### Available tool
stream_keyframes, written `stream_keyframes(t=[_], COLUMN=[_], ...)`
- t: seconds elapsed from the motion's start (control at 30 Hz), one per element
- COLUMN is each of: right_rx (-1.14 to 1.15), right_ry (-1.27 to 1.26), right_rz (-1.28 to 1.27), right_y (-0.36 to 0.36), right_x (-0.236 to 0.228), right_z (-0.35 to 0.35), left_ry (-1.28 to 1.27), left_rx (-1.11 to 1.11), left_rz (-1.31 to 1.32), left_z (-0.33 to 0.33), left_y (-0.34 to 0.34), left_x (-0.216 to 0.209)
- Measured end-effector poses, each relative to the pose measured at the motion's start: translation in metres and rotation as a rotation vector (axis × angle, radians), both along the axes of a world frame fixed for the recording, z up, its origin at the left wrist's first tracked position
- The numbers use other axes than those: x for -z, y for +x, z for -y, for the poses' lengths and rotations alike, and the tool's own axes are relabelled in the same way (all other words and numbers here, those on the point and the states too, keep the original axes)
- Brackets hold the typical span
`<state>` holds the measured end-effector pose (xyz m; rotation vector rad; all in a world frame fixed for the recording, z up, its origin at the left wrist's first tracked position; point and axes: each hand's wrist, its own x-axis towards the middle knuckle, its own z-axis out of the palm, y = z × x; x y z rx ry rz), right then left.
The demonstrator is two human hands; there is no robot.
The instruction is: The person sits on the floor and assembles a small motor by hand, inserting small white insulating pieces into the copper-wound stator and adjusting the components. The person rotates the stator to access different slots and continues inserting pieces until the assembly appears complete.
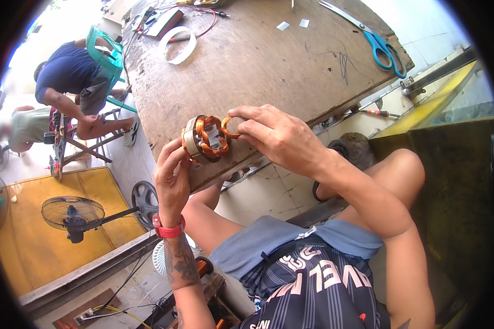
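Note:
At the near edge of the wooden table, my left hand [171, 172] is closed around the side of a motor stator [191, 141], a metal ring with copper windings bulging from its open face. That face is turned toward the right. My right hand [282, 137] pinches a small loop of copper wire [225, 127] between thumb and fingers, right beside the stator's opening. Whether the loop is joined to the stator's windings I cannot tell. A red watch [169, 227] is on my left wrist.
Blue-handled scissors [381, 52] lie at the table's far right, and a white ring of tape [178, 46] at the far left beside a boxy device with leads [167, 23]. Two people [71, 71] are to the left. A black fan [74, 214] stands at lower left.

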<state>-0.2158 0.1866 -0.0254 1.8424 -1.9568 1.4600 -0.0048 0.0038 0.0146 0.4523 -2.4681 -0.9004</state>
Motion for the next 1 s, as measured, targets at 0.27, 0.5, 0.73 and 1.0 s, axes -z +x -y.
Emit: stream_keyframes(t=[0.27, 0.5, 0.73, 1.0], right_rx=[-0.013, -0.011, -0.033, -0.017], right_ry=[0.062, 0.043, 0.048, 0.007], right_rz=[-0.019, 0.007, -0.014, -0.128], right_y=[-0.002, -0.002, 0.001, 0.005], right_x=[-0.003, -0.006, -0.005, 0.000], right_z=[-0.003, -0.003, 0.000, 0.011], left_ry=[0.034, -0.036, 0.002, 0.475], left_rx=[0.087, 0.093, 0.094, -0.017], left_rz=[0.091, 0.129, 0.178, 0.263], left_z=[0.006, 0.007, 0.015, 0.018], left_y=[-0.012, -0.016, -0.021, -0.030], left_x=[-0.007, -0.011, -0.016, -0.028])
